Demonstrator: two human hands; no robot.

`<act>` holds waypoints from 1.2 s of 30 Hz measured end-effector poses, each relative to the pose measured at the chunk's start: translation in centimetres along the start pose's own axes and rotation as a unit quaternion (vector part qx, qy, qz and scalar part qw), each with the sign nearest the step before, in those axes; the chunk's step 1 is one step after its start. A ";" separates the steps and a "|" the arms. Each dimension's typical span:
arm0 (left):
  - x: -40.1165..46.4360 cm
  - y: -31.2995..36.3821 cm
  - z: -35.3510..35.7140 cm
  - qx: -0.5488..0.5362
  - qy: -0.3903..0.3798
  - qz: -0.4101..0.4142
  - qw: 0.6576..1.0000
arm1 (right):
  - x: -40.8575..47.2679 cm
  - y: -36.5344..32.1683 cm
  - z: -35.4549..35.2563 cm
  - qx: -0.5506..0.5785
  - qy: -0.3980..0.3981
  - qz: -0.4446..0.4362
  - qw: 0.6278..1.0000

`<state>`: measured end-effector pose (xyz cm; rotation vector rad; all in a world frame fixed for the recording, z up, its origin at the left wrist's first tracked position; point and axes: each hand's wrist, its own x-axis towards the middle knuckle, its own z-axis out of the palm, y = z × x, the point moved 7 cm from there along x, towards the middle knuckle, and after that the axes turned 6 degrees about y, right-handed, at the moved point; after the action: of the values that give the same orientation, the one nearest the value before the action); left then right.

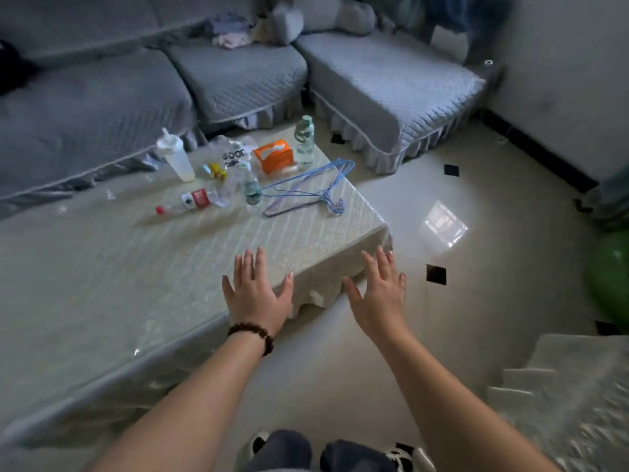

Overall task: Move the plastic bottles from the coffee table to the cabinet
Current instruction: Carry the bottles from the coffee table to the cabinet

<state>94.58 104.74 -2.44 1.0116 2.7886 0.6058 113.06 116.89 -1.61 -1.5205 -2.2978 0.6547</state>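
The coffee table (102, 284) wears a pale quilted cover. On its far end a clear bottle with a red cap and label (189, 201) lies on its side. A small clear bottle with a green label (252, 189) stands beside it. A taller green-capped bottle (304, 139) stands at the far corner, and a white shaker bottle (176, 155) stands to the left. My left hand (257, 289) hovers over the table's near edge, fingers spread, holding nothing. My right hand (381, 289) is spread in the air by the table's corner. No cabinet is in view.
An orange tissue box (274, 155), a crumpled clear bag (235, 153) and a bundle of blue wire hangers (306, 189) share the far end. A grey sofa (238, 76) wraps the table's back and right. Tiled floor (459, 267) opens to the right; a green ball (612, 267) sits at the edge.
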 end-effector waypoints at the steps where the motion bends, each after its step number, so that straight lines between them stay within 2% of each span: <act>1: 0.4 -2.3 -1.0 0.001 0.008 -0.016 1.000 | -0.1 -2.1 1.4 0.004 -0.008 -0.014 1.000; 8: 1.6 -15.0 -6.4 -0.002 0.039 -0.105 0.994 | -1.1 -14.0 9.1 -0.004 -0.062 -0.093 0.994; 14: 2.7 -21.2 -9.0 -0.008 0.056 -0.154 0.986 | -0.8 -19.6 12.8 -0.019 -0.097 -0.142 0.985; 23: 8.8 -24.2 -8.4 -0.007 0.062 -0.182 0.981 | 6.1 -22.6 17.3 -0.034 -0.117 -0.145 0.982; 36: 28.9 -22.9 0.2 0.050 -0.027 -0.179 0.982 | 27.1 -20.8 26.9 0.015 -0.126 -0.017 0.992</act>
<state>58.82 107.21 -11.07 0.5054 2.8722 0.3864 73.11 129.46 -13.25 -1.4537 -2.4783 0.9146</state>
